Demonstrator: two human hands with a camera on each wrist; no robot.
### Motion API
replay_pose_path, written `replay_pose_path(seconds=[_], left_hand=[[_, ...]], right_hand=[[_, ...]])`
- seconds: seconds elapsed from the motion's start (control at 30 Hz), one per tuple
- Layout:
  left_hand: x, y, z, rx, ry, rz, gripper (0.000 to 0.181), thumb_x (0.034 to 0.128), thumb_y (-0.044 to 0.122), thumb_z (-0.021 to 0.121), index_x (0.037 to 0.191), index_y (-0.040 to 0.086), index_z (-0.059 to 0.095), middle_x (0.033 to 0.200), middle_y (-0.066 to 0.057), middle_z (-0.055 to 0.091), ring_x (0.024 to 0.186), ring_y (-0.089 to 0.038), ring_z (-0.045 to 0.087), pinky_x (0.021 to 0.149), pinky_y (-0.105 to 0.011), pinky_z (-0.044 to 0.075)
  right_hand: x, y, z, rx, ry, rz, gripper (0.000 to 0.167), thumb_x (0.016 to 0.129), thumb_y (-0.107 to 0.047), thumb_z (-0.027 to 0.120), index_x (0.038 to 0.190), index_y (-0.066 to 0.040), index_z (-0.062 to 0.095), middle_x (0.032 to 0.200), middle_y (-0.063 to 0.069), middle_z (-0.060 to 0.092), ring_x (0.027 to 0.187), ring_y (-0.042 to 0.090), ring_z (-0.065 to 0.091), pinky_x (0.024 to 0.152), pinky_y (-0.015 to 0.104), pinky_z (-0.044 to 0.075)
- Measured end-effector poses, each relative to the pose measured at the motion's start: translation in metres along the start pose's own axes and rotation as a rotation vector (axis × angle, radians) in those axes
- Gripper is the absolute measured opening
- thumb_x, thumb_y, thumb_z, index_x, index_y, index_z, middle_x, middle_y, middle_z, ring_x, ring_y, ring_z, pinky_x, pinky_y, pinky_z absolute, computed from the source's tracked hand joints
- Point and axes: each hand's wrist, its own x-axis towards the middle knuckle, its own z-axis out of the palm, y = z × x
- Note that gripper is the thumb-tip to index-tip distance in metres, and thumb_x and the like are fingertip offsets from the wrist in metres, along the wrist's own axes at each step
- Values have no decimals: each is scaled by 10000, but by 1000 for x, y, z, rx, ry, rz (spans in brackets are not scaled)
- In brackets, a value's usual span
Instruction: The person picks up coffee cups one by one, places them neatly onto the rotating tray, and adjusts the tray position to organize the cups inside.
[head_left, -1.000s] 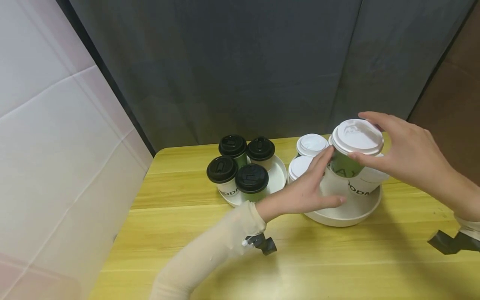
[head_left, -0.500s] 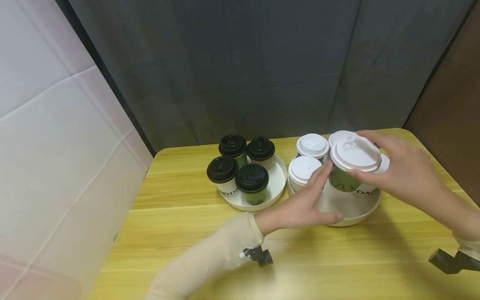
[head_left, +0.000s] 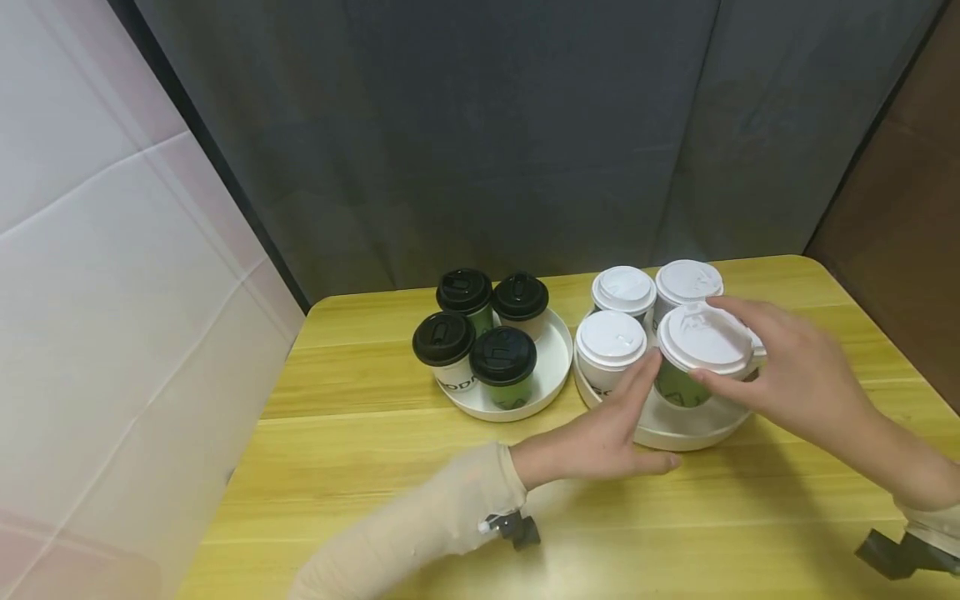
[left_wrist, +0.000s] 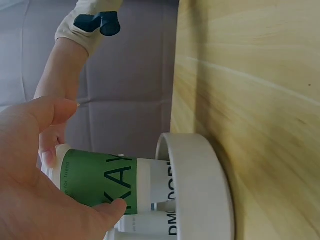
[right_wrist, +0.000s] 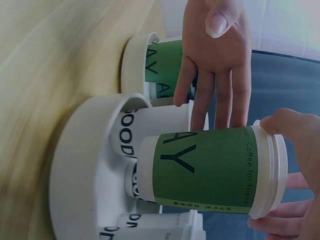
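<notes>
My right hand (head_left: 798, 371) holds a paper coffee cup (head_left: 681, 387) with a green sleeve by the rim of its white lid (right_wrist: 270, 172). The cup hangs over the front of the right-hand white tray (head_left: 693, 442); in the right wrist view its base looks raised off the tray floor. White-lidded cups stand on that tray: one front left (head_left: 610, 340), one back left (head_left: 624, 289), one back right (head_left: 688, 282), and another partly hidden behind the held cup. My left hand (head_left: 596, 446) is beside the held cup, fingers extended; whether they touch it I cannot tell.
To the left, a second round white tray (head_left: 557, 362) bears several cups with black lids (head_left: 504, 356). Both trays sit on a yellow wood-grain table (head_left: 360, 467). A dark curtain (head_left: 465, 142) hangs behind, with a pale wall (head_left: 127, 333) at the left.
My right hand has lowered the green-sleeved cup toward the front of the right tray. The left hand has come slightly nearer the front edge, uncovering the front-left white-lidded cup.
</notes>
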Motion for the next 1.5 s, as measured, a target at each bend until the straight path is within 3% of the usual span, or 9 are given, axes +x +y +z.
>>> replay_pose_path(seconds=[0.2,0.4,0.73,1.5], left_hand=[[-2,-8,8,12,-16,19,1094,909,338,681,1572,137,-166,1673,-85,-143,1562,-174,-33,1259,-338,187],[-4,-14,15,31,-19,25,1097,907,342,673,1569,121,-173,1672,-106,-134,1564,-204,-8,1253,-346,196],[-8,-21,25,87,-37,1,1109,904,374,667,1566,98,-178,1667,-122,-144,1568,-265,-22,1253,-376,145],[-14,-30,35,224,-35,-24,1096,908,419,653,1567,36,-134,1666,-196,-68,1567,-300,-5,1265,-401,108]], right_hand=[[-8,2,9,-3,9,-9,786,600,-275,923,1307,-122,618,1236,124,690,1000,355,668,695,508,492],[-15,4,15,2,16,-39,788,601,-293,919,1302,-103,616,1208,142,699,961,356,677,687,489,503],[-24,6,28,0,0,-34,787,600,-307,911,1298,-99,613,1252,164,675,1069,374,639,786,556,492],[-36,6,46,34,1,-16,780,624,-305,901,1321,-133,598,1288,135,656,1143,381,609,810,587,501]])
